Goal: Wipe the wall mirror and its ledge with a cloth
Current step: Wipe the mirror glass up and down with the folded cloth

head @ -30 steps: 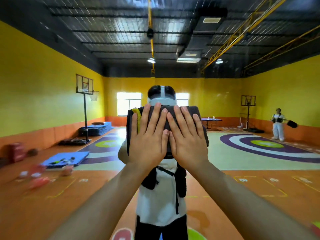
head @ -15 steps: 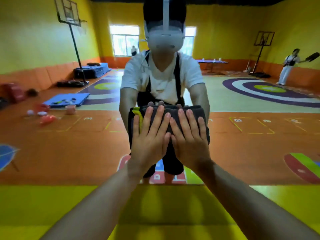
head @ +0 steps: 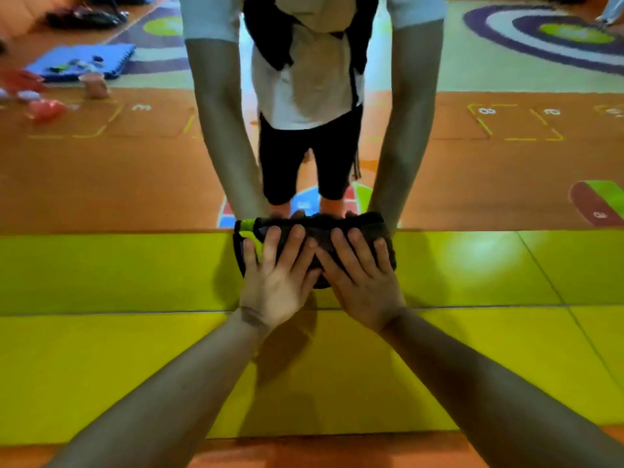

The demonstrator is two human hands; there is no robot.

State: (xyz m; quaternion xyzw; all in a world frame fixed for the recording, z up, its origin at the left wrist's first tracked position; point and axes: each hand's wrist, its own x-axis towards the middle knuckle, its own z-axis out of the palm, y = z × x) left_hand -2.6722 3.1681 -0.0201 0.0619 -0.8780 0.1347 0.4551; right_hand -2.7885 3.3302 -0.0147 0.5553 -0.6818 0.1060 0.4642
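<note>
Head view: the left hand [head: 277, 285] and right hand [head: 366, 293] lie side by side, fingers straight and flat, pressing the dark folded cloth [head: 319, 228] against the bottom edge of the wall mirror [head: 135, 170], where glass meets the yellow panel [head: 118, 271]. The cloth sits under the fingers, beyond both palms.

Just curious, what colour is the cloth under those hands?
Dark grey cloth with a yellow-green strip at its left end, seen in the head view.

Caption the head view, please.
Left hand and right hand press a dark cloth on the mirror at its lower edge.
</note>
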